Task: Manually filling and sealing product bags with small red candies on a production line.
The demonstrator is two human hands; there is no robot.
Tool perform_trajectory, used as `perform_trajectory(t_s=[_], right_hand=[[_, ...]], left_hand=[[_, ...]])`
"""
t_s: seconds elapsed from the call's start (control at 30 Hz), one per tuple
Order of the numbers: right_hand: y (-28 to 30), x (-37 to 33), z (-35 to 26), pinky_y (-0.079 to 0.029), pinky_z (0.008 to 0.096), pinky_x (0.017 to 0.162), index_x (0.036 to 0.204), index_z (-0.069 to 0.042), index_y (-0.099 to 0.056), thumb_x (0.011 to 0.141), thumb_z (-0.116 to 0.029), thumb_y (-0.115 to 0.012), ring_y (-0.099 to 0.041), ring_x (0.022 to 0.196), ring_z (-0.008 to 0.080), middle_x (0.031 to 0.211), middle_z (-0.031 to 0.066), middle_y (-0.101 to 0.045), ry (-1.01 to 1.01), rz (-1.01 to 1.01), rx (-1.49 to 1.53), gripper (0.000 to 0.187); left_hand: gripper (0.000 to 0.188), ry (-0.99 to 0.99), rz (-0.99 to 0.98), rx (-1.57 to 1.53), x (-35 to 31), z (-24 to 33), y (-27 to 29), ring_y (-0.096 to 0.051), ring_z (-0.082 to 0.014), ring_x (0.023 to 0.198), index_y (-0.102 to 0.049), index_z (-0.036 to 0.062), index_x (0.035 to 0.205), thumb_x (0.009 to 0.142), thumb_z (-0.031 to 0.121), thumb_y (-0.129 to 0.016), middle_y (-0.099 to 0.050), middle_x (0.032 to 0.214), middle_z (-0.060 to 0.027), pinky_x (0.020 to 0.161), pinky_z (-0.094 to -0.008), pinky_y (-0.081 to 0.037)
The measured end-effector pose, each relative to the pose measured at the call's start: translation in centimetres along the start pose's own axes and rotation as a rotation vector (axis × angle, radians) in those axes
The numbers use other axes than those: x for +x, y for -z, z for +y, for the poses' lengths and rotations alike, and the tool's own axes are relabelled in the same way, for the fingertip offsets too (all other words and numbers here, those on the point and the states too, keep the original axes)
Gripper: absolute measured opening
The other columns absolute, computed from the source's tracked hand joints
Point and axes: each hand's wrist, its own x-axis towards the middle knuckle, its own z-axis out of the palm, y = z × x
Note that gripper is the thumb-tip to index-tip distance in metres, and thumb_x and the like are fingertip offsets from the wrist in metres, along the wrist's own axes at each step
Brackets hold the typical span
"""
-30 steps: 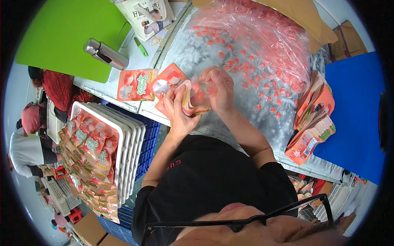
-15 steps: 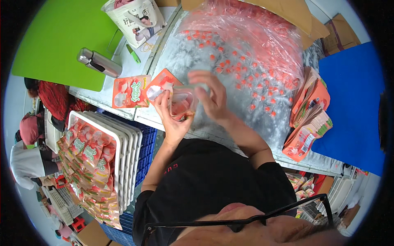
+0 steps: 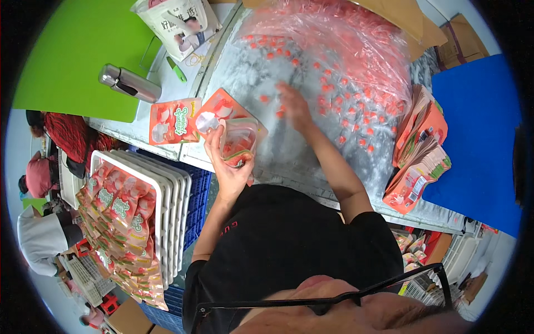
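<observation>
Change: right hand (image 3: pixel 293 106) has left the pouch (image 3: pixel 238 143) and now reaches out over the sweets (image 3: pixel 334 100) scattered on the surface (image 3: pixel 261 161); half a second ago both hands met at the pouch.
Left hand: left hand (image 3: pixel 227 167) holds the pouch upright above the near edge of the surface, its grip clamped around the pouch's sides, mouth facing up.
Right hand: fingers spread and blurred, palm down among the sweets; grip apart, nothing visibly held.
Pouch: in the left hand, just over two flat pouches (image 3: pixel 175 119) lying on the surface.
Meaning: judging by the split, the pouch is being kept open while the free hand goes for more sweets.
Nearby: plastic bag (image 3: pixel 356 39) behind the sweets; stack of empty pouches (image 3: pixel 420 150) at the right; trays (image 3: pixel 167 189) of filled pouches at the left; flask (image 3: pixel 129 83) on a green board (image 3: pixel 72 50).
</observation>
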Motion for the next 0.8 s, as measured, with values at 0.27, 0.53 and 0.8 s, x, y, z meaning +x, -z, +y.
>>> perform_trajectory(t_s=[0.27,0.53,0.8], right_hand=[[3.8,-3.0,0.5,-0.035,0.0450,0.118,0.142,-0.006,-0.060,0.106,-0.027,-0.043,-0.049,0.140,0.0341,0.150,0.0147,-0.056,-0.144,0.120,0.358,0.045],[-0.2,-1.6,-2.1,-0.033,0.0521,0.116,0.144,-0.020,-0.061,0.101,-0.028,-0.059,-0.046,0.137,0.0368,0.152,0.0143,-0.051,0.313,-0.135,-0.480,0.044],[-4.5,3.2,0.0,-0.036,0.0490,0.115,0.141,-0.022,-0.063,0.097,-0.028,-0.066,-0.050,0.135,0.0327,0.147,0.0114,-0.056,0.482,-0.283,-0.342,0.045]], left_hand=[[0.093,0.028,0.030,-0.069,-0.5,-0.5,0.5,-0.043,-0.0372,0.138,-0.044,0.0044,0.150,0.066,0.005,-0.085,-0.042,0.144,-0.0194,0.117,-0.0479,-0.036],[0.086,0.089,0.088,-0.081,-0.4,-1.3,2.4,-0.052,-0.0281,0.129,-0.041,-0.0032,0.148,0.075,0.006,-0.086,-0.050,0.139,-0.0180,0.111,-0.0417,-0.042],[0.081,0.117,0.130,-0.082,-0.8,-2.8,3.4,-0.052,-0.0271,0.128,-0.043,-0.0038,0.144,0.077,0.009,-0.086,-0.051,0.138,-0.0175,0.111,-0.0409,-0.042]])
